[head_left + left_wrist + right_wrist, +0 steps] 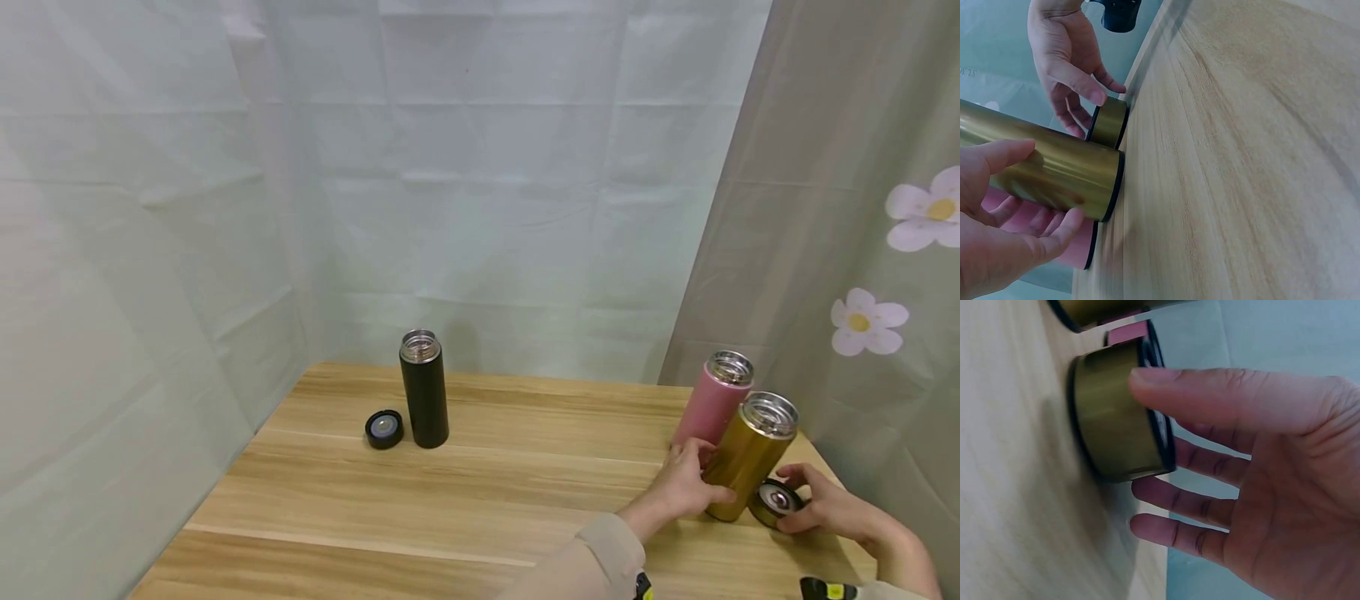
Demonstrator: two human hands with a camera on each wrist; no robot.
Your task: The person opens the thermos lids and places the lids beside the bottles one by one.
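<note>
At the right of the table, a gold thermos bottle [750, 454] stands without its lid, its steel mouth showing. My left hand [682, 483] holds its lower body, thumb and fingers on either side. Close behind is an uncapped pink thermos bottle [711, 408], partly hidden by the gold one. A gold lid [1116, 415] lies on the table beside the gold bottle, its inside facing up. Around this lid is my right hand [832, 508], fingers loosely spread. Its thumb tip overlaps the lid's rim in the right wrist view; whether it presses is unclear.
On the table's left half an uncapped black thermos bottle [426, 404] stands upright. A black lid [384, 429] lies left of it, inside up. Pale curtains [480, 208] hang behind and beside the wooden table [450, 508]. The lid and both right-hand bottles are close to the table's right edge.
</note>
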